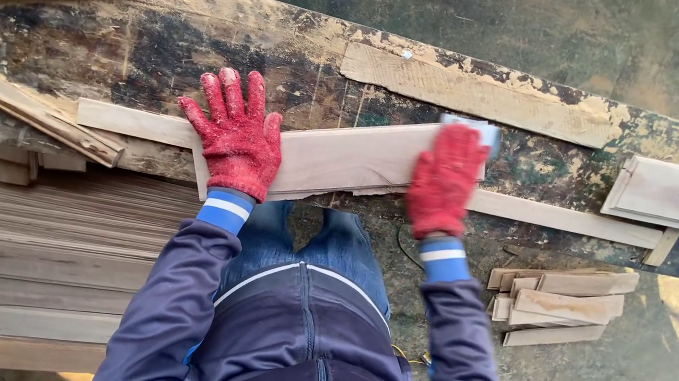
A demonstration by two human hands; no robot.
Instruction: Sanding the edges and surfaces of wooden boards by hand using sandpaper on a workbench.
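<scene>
We press the left hand flat, fingers spread, pinning the pale plank to the worn surface; at three o'clock the right hand keeps its grip clenched on a sanding block

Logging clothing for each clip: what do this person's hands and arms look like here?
Both hands wear red knitted gloves: the left hand and the right hand. Each glove ends in a blue cuff with a white stripe. Both arms are in dark navy jacket sleeves of smooth, slightly shiny fabric; the jacket front shows thin white piping.
</scene>
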